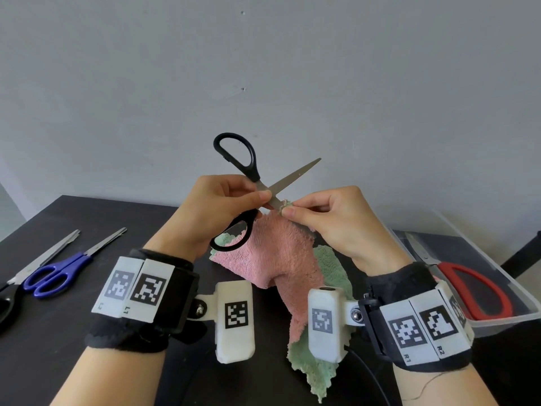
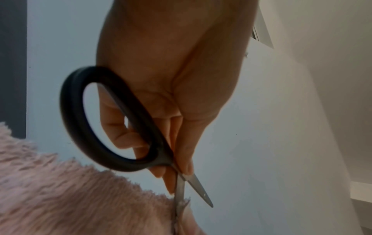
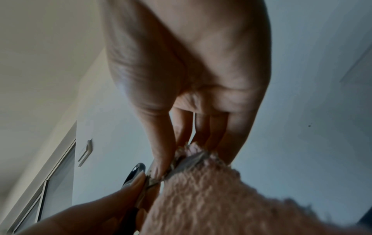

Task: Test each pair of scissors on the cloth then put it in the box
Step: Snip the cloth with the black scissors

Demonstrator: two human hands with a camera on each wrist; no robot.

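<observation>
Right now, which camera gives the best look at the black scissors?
The head view: it shows the whole black scissors, both handle loops and the open blades, with the left hand pinching them near the pivot. The left wrist view shows one loop and the blades; the right wrist view only a blurred sliver.

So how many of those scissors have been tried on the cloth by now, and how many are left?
One looks finished: the red scissors already lie in the box. In hand now: the left hand holds the black scissors open at the cloth, whose edge the right hand pinches. Left on the table: the blue scissors and another black-handled pair.
</observation>
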